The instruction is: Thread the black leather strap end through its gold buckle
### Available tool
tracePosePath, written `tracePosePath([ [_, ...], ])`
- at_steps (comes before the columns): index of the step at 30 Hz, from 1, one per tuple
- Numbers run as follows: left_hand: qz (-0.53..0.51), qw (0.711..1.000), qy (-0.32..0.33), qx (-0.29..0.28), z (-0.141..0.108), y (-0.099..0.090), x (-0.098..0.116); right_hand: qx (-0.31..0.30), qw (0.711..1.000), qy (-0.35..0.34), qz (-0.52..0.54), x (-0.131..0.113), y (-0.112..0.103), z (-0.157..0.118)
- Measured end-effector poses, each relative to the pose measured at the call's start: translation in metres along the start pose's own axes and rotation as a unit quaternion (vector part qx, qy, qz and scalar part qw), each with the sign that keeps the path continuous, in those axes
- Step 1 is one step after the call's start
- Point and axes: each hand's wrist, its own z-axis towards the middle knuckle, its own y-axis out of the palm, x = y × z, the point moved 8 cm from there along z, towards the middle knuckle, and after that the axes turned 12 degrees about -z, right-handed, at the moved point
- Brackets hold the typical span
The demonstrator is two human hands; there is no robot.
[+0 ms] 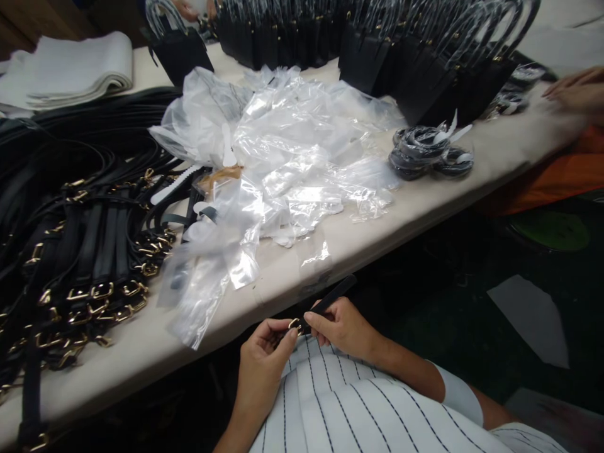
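Just below the table's near edge, both my hands hold one black strap (331, 297) with a gold buckle (294, 324). My left hand (262, 362) pinches the strap's buckle end. My right hand (340, 326) grips the strap beside the buckle, and the strap's free end points up and to the right. Both hands hover over my striped shirt, close to the table (425, 201).
A pile of black straps with gold buckles (89, 251) fills the table's left. Clear plastic bags (283, 157) heap in the middle. Bagged coiled straps (429, 151) lie at the right, black handbags (425, 69) stand behind, and folded white cloth (70, 69) lies far left. Another person's hand (576, 91) rests at the right edge.
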Motion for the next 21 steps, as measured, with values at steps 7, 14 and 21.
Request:
tracePosePath([
  [7,0.004,1.0,0.007,0.016,0.001,-0.006,0.0,0.012,0.99,-0.02,0.139,-0.001,0.0,-0.007],
  [14,-0.004,1.0,0.007,0.007,-0.001,-0.003,0.002,0.011,0.985,-0.036,0.166,-0.008,0.0,-0.01],
  [21,-0.003,1.0,0.01,0.001,-0.002,-0.002,0.0,0.021,0.988,-0.073,0.132,-0.012,-0.001,-0.012],
])
